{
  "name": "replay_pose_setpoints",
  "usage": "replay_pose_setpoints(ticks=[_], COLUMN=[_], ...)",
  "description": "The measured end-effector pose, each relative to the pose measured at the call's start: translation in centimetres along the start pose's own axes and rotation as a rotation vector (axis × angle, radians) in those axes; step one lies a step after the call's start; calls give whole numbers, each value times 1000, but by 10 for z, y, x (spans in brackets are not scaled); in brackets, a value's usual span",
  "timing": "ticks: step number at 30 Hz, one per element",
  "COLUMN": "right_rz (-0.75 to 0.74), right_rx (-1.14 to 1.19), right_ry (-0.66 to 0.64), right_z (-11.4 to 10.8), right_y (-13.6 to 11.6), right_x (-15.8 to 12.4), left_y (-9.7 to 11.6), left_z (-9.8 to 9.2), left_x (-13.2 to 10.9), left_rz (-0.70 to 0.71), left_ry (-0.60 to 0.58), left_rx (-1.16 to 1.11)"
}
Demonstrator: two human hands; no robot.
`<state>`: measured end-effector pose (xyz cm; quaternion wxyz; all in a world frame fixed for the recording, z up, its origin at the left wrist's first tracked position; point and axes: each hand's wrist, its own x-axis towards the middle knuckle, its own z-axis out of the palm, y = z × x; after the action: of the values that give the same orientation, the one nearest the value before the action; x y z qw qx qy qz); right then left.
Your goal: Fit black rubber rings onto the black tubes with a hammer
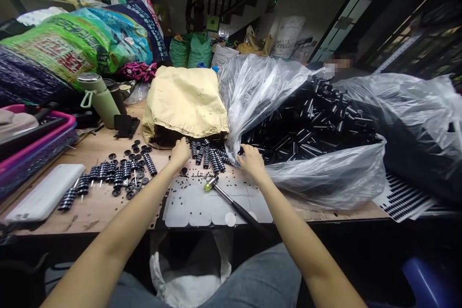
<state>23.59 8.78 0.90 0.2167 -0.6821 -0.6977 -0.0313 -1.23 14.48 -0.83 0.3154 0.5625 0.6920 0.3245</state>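
Observation:
My left hand [180,153] is at the mouth of a yellow sack [187,98], its fingers drawn together; whatever they hold is hidden. Just right of it lie ribbed stacks of black discs [206,155]. My right hand [251,160] rests by the near edge of a clear plastic bag [240,127] full of glossy black tubes [306,130]. Its thumb and fingers are curled around something small and dark that I cannot make out. Between my forearms, a hammer [227,197] with a yellow-green tip and black handle lies across a pale mat [212,202] strewn with tiny black rings.
More ribbed disc stacks [117,175] and loose black discs [135,156] lie left, near a white rectangular case [46,192]. A green flask [101,101] and pink basket [68,122] stand farther left. Printed sheets [404,197] are at right; a white bag [195,284] hangs below the table edge.

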Motion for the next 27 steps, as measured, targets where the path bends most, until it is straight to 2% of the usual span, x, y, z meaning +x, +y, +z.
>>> replay_pose_setpoints(ticks=[3,5,8,9,11,12,14,16,19,22,27], right_rz=[-8,-9,-89,-168,-360,-419,-438,-390,-414,-426,-447], right_rx=[62,91,194,297,488,529,523,443,357,416,586], right_ry=[4,44,113,135,92,76,81,83,-91,-190,-145], right_z=[5,7,9,11,13,13,9,-1,-16,-23,-25], right_y=[0,-11,-38,-48,-65,-71,-78,-79,-80,-83,-92], right_x=[16,4,-42,-61,-97,-110,-124,-120,-102,-92,-104], left_y=[1,3,7,9,12,13,13,11,9,6,-1], left_z=[-5,-5,-1,1,5,5,4,0,-6,-11,-18], left_x=[-30,-53,-88,-98,-114,-120,-129,-136,-145,-150,-155], left_rz=[13,-11,-99,-135,-192,-201,-192,-155,-49,-37,-147], left_ry=[-84,-136,-324,-410,-517,-521,-474,-437,-428,-421,-435], left_rx=[-178,-278,-593,-725,-919,-947,-912,-814,-710,-832,-1041])
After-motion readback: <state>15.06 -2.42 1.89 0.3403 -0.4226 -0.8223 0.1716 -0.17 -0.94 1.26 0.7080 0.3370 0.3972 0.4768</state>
